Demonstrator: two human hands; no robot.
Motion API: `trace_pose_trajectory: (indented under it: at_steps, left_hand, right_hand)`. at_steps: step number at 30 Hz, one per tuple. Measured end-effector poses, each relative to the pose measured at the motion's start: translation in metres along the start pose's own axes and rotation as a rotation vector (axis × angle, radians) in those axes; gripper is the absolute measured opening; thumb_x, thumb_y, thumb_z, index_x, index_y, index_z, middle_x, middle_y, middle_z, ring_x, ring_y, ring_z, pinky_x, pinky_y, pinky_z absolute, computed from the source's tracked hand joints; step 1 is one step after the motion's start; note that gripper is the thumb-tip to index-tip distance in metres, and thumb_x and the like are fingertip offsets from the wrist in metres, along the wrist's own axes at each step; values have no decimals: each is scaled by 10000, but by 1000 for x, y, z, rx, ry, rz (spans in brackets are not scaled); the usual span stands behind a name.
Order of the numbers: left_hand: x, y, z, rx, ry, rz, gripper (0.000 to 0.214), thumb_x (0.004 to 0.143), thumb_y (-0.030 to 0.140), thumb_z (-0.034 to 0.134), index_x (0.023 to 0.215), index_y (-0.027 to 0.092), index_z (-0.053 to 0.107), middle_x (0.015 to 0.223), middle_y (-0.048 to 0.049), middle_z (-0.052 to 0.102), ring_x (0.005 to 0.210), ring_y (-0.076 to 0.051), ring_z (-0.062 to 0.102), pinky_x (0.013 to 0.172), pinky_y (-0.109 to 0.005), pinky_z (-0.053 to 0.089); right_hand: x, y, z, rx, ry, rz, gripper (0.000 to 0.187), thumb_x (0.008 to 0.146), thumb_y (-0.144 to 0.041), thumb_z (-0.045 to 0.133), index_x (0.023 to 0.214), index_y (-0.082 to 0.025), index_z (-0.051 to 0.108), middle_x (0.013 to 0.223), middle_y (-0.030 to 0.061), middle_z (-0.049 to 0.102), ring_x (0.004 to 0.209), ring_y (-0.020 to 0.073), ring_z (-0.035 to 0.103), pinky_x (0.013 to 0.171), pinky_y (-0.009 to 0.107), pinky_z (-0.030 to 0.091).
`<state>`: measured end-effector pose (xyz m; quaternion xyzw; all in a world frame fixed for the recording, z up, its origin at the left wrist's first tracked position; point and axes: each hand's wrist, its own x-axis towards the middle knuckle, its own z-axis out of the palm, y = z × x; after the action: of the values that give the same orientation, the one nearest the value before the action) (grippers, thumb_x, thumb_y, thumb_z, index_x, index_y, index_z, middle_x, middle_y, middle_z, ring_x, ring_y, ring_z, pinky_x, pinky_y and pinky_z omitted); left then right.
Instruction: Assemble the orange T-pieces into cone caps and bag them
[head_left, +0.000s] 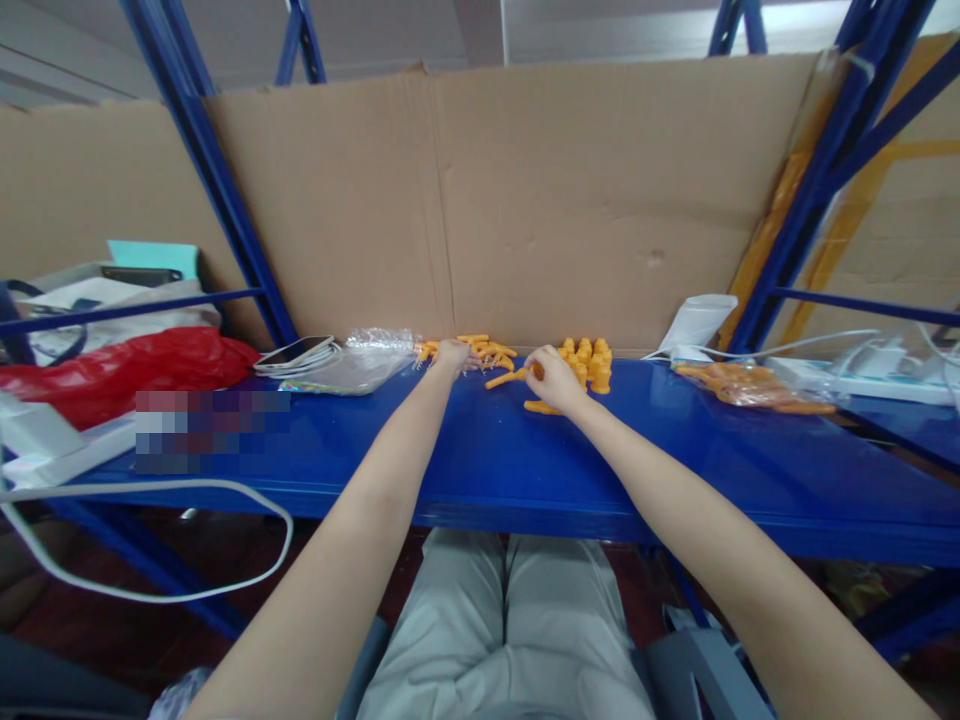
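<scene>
My right hand [553,377] is closed on an orange stick-shaped piece [506,379], whose long end points out to the left. Just below that hand another orange piece [541,408] lies on the blue table. To the left, my left hand [454,356] reaches into a loose pile of orange pieces [491,350] near the cardboard; its fingers are too small and partly hidden to make out. Several upright orange pieces [599,365] stand in rows right behind and beside my right hand.
A cardboard sheet [525,200] backs the blue table [480,470]. On the left lie a clear plastic bag [367,365], a phone with a white cable [300,355] and a red bag [150,365]. A bag of orange parts [750,387] and a white power strip [862,382] are at right.
</scene>
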<state>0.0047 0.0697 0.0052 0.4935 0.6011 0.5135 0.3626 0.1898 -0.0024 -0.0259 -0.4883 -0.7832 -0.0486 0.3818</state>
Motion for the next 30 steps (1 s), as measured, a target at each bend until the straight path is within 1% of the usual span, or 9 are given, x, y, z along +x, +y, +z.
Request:
trace_pose_trajectory:
  at_steps: [4,8,10,13,15,17,19,24,30]
  left_hand:
    - [0,-4,-2,192,22,63,439,899,64,523,1336,99,485,788,-69,722,675,-174,728,615,-258,573]
    - [-1,-4,-8,444,104,249,438,786,62,621,1220,94,575,1188,-194,677,1132,-266,662,894,-339,547]
    - [-3,-1,-12,551,59,408,455,740,76,656,1191,107,609,1301,-188,626,1237,-260,591,994,-318,488]
    - [-13,8,-18,726,-283,526,465,756,112,620,1219,151,643,1161,-105,706,1065,-204,663,915,-268,512]
    - [-23,13,-22,780,-580,457,564,770,117,584,1325,215,605,1042,-43,740,909,-168,690,792,-244,535]
    - [-34,13,-25,789,-730,370,635,770,151,613,1395,246,561,951,-19,744,802,-158,686,696,-236,532]
    - [-43,8,-26,747,-717,371,612,765,173,655,1372,224,589,852,-14,728,714,-146,663,646,-231,515]
    - [-52,-17,-18,535,-496,478,355,802,163,646,1152,155,703,602,26,600,534,-107,546,581,-217,475]
    - [-56,-19,-16,447,-586,342,411,790,132,639,1198,170,659,613,35,620,502,-100,538,540,-207,462]
  right_hand:
    - [4,11,2,127,112,-142,129,860,-132,504,949,-207,559,1026,96,597,1020,245,587,931,434,472]
    - [3,11,-2,135,120,-218,128,877,-148,489,981,-208,534,1064,119,587,1068,261,571,962,448,460]
    - [3,8,-5,131,125,-237,132,885,-149,474,992,-209,523,1079,127,585,1079,264,566,974,451,454]
    - [4,6,-7,131,138,-243,132,894,-149,448,992,-213,508,1083,129,587,1071,264,564,972,456,454]
    - [4,6,-7,133,133,-234,133,892,-144,440,986,-215,502,1077,127,590,1064,264,564,963,458,457]
    - [4,5,-7,134,111,-220,137,886,-139,442,983,-214,503,1072,126,590,1064,265,562,958,457,459]
    - [3,4,-8,132,82,-204,154,889,-133,432,995,-213,512,1080,123,587,1075,261,558,969,454,455]
    - [-1,-6,-14,116,11,-163,207,916,-141,397,1040,-220,542,1124,113,576,1116,252,542,1009,447,437]
    - [-2,-8,-18,118,-5,-185,204,933,-145,373,1028,-214,540,1150,119,577,1136,237,540,1019,416,432]
